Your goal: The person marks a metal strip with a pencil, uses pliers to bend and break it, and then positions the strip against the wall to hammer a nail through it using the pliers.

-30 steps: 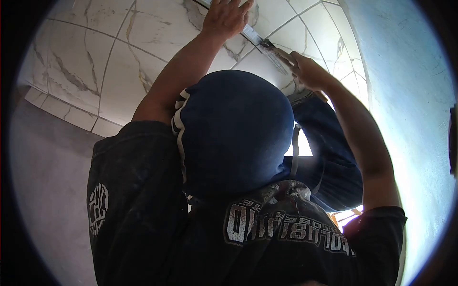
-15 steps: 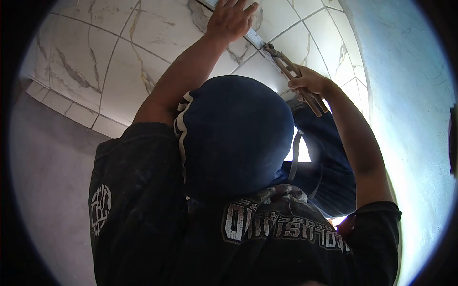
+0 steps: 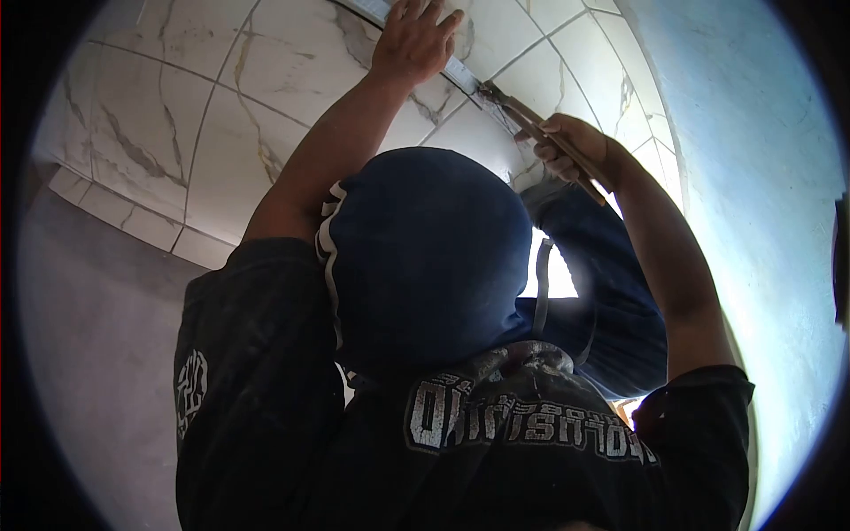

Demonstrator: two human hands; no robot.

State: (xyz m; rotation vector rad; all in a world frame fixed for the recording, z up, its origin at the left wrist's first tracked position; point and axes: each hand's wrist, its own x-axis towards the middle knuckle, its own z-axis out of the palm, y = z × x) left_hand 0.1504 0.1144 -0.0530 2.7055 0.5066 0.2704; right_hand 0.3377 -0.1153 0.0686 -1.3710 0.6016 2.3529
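Note:
My left hand [image 3: 413, 44] lies on a flat metal strip [image 3: 460, 76] across the marbled tiles, its fingers slightly spread and its fingertips near the top edge of the view. To its right, my right hand [image 3: 571, 149] grips the long handles of a brown pincer-like tool [image 3: 540, 126]. The tool's head touches or sits very near the end of the strip; what is between its jaws is too small to tell. The two handles are close together.
White tiles [image 3: 292, 53] with grey and brown veins spread across the top. My knee in dark blue trousers [image 3: 425, 257] rises in the middle. A pale blue wall [image 3: 753, 177] stands at the right. A grey surface [image 3: 106, 336] is at the lower left.
The tool's handles have come closer together, and my right-hand fingers have shifted around them. My left hand appears slightly lower and further left, as the whole view has shifted a little.

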